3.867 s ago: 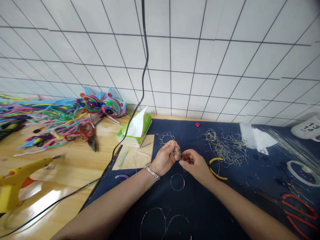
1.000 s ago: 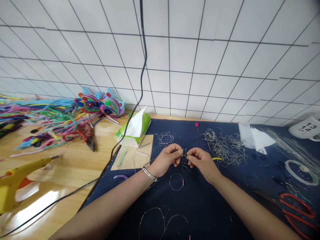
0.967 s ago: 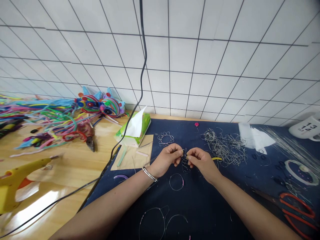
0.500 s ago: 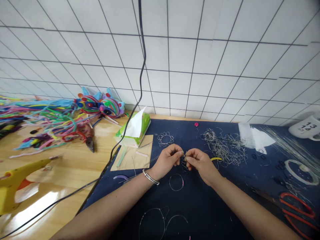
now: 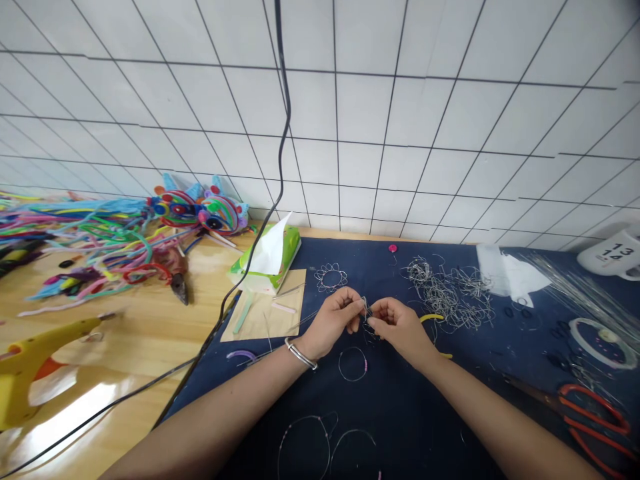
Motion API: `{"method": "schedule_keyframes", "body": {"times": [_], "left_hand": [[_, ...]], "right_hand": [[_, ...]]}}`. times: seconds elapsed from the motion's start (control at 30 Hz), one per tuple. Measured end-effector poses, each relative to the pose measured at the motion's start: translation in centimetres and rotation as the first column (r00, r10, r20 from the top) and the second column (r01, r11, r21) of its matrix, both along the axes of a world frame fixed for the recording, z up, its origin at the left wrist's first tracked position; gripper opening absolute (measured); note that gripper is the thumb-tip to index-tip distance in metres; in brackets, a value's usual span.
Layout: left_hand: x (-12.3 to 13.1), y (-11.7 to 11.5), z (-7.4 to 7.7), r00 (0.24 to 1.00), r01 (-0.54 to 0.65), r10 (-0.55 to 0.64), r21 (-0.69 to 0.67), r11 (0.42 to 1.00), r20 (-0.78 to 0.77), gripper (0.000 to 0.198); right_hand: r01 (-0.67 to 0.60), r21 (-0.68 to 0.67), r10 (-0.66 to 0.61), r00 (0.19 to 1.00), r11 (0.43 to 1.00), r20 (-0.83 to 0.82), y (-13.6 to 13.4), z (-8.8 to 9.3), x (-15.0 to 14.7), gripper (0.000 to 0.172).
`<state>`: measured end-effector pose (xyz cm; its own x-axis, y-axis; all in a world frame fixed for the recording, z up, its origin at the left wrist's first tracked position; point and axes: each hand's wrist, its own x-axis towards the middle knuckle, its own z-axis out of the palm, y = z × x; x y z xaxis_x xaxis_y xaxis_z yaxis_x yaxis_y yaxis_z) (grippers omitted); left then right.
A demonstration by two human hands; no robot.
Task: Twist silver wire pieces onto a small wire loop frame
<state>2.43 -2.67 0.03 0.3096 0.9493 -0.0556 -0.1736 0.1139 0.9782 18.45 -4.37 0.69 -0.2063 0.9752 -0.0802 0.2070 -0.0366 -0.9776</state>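
Note:
My left hand (image 5: 340,320), with a silver bangle (image 5: 301,353) at its wrist, pinches a small piece of bent thin wire (image 5: 367,308). Facing it, my right hand (image 5: 397,327) has thumb and forefinger closed on the same wire from the other side. The wire's exact shape is partly hidden by the fingers. Below the hands lies a wire ring with pink beads (image 5: 353,364). A flower-shaped wire loop (image 5: 331,277) rests beyond my left hand. Yellow handles (image 5: 431,318) of a tool show partly behind my right hand and forearm.
A tangled heap of wire (image 5: 450,293) lies to the right, with orange-handled scissors (image 5: 595,420) and a mug (image 5: 613,253) farther out. At left are a tissue pack (image 5: 275,260), a yellow glue gun (image 5: 35,367) and colourful pipe cleaners (image 5: 100,227). A black cable (image 5: 283,160) hangs in front.
My fingers have shifted slightly on the wire, and more of it shows between them. My right hand's fingertips have turned a little, and more of the yellow handles shows.

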Motion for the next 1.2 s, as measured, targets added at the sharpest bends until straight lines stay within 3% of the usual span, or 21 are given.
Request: {"method": "schedule_keyframes", "body": {"times": [0.33,0.57,1.0,1.2], "left_hand": [[-0.01,0.01,0.26,1.000,0.002,-0.002,-0.024,1.000,0.019,0.019],[-0.13,0.04,0.19,1.000,0.020,-0.020,-0.010,1.000,-0.015,0.019],[-0.35,0.37,0.33,0.994,0.060,-0.054,0.061,0.996,-0.096,0.021],[-0.49,0.12,0.42,0.965,0.016,0.044,0.227,0.974,-0.257,0.018]], "right_hand": [[0.072,0.207,-0.117,0.969,0.976,0.217,-0.23,0.36,0.01,0.009],[0.091,0.282,-0.169,0.949,0.955,0.266,-0.28,0.88,0.26,0.008],[0.050,0.017,-0.050,0.999,0.999,0.014,0.31,-0.02,0.81,0.014],[0.051,-0.007,-0.051,0.998,0.999,-0.032,0.40,-0.11,0.67,0.018]]}}
